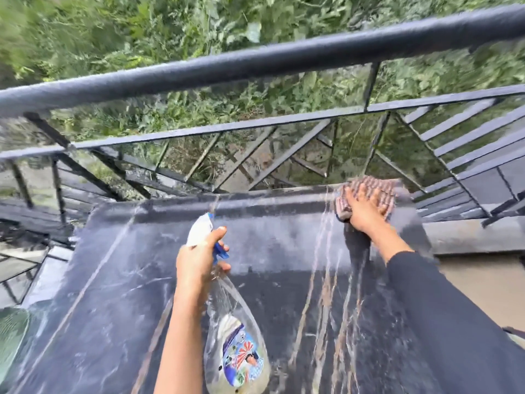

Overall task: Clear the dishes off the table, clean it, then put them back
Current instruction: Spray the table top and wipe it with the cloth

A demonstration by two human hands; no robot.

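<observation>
Left hand grips the spray bottle; right hand presses flat on a striped cloth at the dark worktop's far corner. Dishes seem cleared; wiping is underway, and returning them remains.

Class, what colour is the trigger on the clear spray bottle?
Blue trigger on the clear spray bottle; head view.

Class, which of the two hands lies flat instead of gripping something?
The right hand, pressed flat on the striped cloth at the table's far edge. The left hand is curled round a spray bottle.
</observation>
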